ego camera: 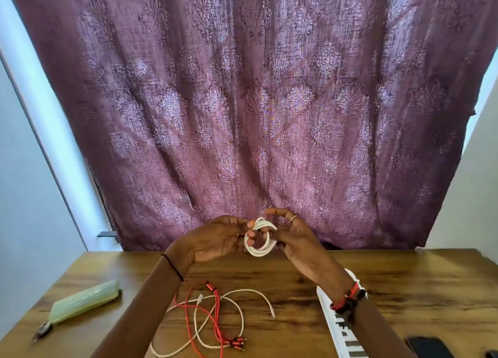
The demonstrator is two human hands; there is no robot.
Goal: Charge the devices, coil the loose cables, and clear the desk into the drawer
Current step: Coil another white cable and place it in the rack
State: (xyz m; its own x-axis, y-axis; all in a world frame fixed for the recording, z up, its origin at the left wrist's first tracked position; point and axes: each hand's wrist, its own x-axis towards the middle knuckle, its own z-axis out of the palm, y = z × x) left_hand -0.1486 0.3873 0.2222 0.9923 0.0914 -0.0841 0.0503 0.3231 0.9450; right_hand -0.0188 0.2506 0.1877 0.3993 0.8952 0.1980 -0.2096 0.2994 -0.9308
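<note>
Cable coiling is the step in hand, far as I can judge. The white coil (260, 240) is up in the air between both hands, above the back of the counter (404, 282) and in front of the purple curtain (242, 101). Left hand (215, 240) has its fingertips pinched on the left side of the loops. Right hand (296, 243) is curled loosely round the right side with the index finger sticking up free. It's a bit blurry, so I can't tell which fingers go through the ring.

To do this bit well, I'd hold the pinch steady so the loops don't spring apart, and let the other hand wrap the tail round to lock the bundle. The loops look even, so no need to crank it tight or kink the plug end.

Down on the counter, a red cable (211, 287) and a loose white cable (262, 296) lie tangled over each other, not yet coiled. A white power strip (339, 328) sits under the right wrist, with a dark phone (428, 348) at the bottom right and a green case (83, 302) off to the left. No drawer in view, so plenty of the job looks left.
</note>
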